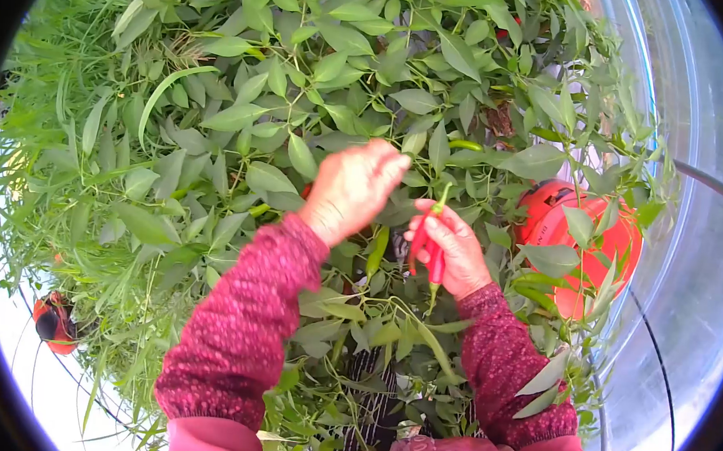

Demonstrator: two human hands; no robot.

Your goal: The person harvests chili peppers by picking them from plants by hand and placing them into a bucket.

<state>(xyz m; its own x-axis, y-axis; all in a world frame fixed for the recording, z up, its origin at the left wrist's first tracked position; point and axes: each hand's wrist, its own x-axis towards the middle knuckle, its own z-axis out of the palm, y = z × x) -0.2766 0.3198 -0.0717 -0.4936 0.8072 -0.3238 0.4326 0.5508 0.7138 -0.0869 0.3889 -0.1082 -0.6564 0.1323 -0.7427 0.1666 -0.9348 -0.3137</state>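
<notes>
Looking down through the leaves, we see two hands at work near the center of the frame. The right hand, just right of center, grasps a small bunch of red peppers, its thumb laid across them. One green stem points up above the fingers and another hangs below. The left hand is slightly higher and to the left, apart from the peppers, with its fingers curled inward; they are blurred, and we cannot tell whether they pinch anything. Between and below the hands we find a green pepper hanging upright among the foliage, which fills much of the frame. We notice another green pepper lying nearly level above the right hand. At the right of the frame, we make out a red bucket partly behind leaves, with clear plastic sheeting beyond it. Patterned maroon sleeves cover both forearms. At the lower left, we see a red and black object near the grass.
</notes>
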